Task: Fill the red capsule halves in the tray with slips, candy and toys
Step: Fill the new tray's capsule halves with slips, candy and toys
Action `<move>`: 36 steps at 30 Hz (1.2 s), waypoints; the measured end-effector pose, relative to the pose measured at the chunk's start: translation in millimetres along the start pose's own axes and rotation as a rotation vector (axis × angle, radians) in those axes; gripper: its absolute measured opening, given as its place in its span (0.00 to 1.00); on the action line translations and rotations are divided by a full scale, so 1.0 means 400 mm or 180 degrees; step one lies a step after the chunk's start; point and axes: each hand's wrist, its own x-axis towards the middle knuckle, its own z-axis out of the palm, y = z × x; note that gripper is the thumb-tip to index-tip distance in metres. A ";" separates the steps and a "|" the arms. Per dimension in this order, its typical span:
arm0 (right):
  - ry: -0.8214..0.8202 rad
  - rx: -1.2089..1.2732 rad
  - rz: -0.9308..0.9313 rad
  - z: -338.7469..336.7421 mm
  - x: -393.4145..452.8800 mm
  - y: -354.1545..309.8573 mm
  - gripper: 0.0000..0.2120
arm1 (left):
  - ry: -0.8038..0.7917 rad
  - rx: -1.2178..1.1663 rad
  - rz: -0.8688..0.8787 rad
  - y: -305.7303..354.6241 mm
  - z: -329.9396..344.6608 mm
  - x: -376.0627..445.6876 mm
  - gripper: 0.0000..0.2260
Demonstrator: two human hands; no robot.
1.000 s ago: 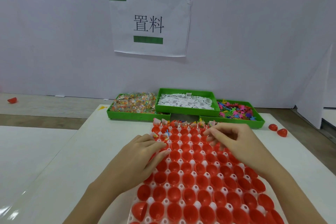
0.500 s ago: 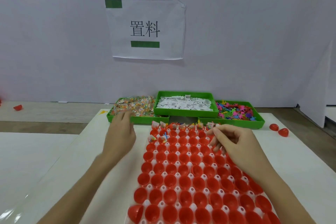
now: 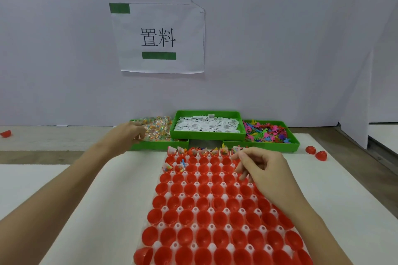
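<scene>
A white tray (image 3: 182, 195) holds rows of open red capsule halves (image 3: 203, 217). The far row and two halves (image 3: 173, 167) in the third row at the left carry candy, slips and toys. My left hand (image 3: 127, 134) reaches into the green bin of wrapped candy (image 3: 158, 130), fingers curled down among the packets. My right hand (image 3: 261, 170) hovers over the tray's far right rows with its fingers curled; whether they pinch something small I cannot tell. A green bin of white slips (image 3: 206, 125) stands in the middle, and a green bin of coloured toys (image 3: 268, 133) stands at the right.
Two loose red capsule halves (image 3: 316, 153) lie on the white table right of the bins. Another red half (image 3: 5, 133) lies far left on the floor strip. One capsule half (image 3: 143, 256) leans at the tray's near left corner. A paper sign (image 3: 158, 37) hangs on the wall.
My left hand left the tray's upper left rows and moved forward into the candy bin. My right hand stayed over the tray's far right part. The view tilted down slightly.
</scene>
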 end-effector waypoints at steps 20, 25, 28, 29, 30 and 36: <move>-0.0057 -0.0040 0.0050 0.004 0.003 0.016 0.11 | 0.0876 -0.0544 -0.0575 0.006 0.014 -0.026 0.08; -0.0101 -0.0079 0.0059 0.000 0.005 0.019 0.11 | 0.1349 -0.1139 -0.0981 0.042 0.018 -0.055 0.06; -0.0043 -0.0122 0.0058 -0.001 0.004 0.020 0.10 | 0.1756 -0.2055 -0.1231 0.129 0.010 -0.114 0.04; -0.0002 -0.0172 0.0057 0.000 0.004 0.020 0.10 | 0.1743 -0.2400 -0.1265 0.162 0.010 -0.141 0.03; 0.0041 -0.0251 0.0061 0.003 0.004 0.018 0.09 | 0.1691 -0.2704 -0.1283 0.196 0.011 -0.168 0.02; 0.0205 -0.0904 -0.0090 0.030 0.055 0.005 0.10 | 0.1417 -0.3872 -0.1337 0.330 0.041 -0.273 0.04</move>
